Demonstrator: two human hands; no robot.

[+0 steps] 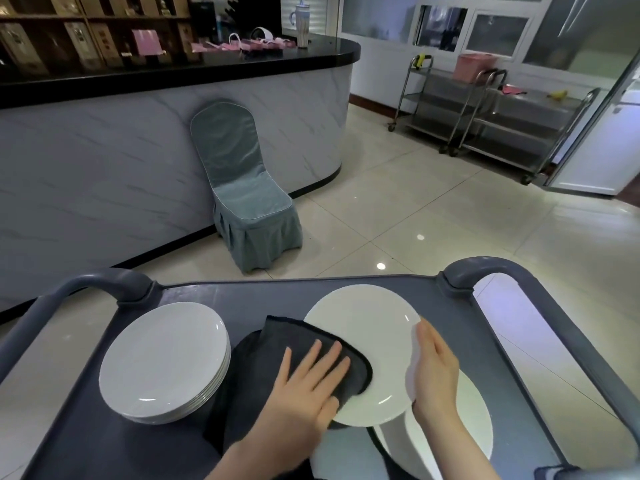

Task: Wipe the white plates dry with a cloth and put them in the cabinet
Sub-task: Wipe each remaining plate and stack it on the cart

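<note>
You stand in a big room with a shiny tiled floor (pixel 433 209). A long counter (pixel 138 133) with a black top and a pale stone-look front runs along the left. Two steel trolleys (pixel 485 112) stand far off on the right. A chair (pixel 249 188) in a blue-grey cover sits against the counter.

Right in front of you is a grey cart (pixel 225 294) with round handles at its far corners. A stack of white plates (pixel 162 358) sits by its left edge. One white plate (pixel 374 341) is held up, tilted, over the right half of the cart, above another plate (pixel 460 427) near the right edge. A dark cloth (pixel 277 341) lies over the held plate's left rim.

Your left hand (pixel 308 386) lies flat on the cloth, fingers spread, pressing it to the plate. Your right hand (pixel 434 368) grips the plate's right rim, fingers close together.
</note>
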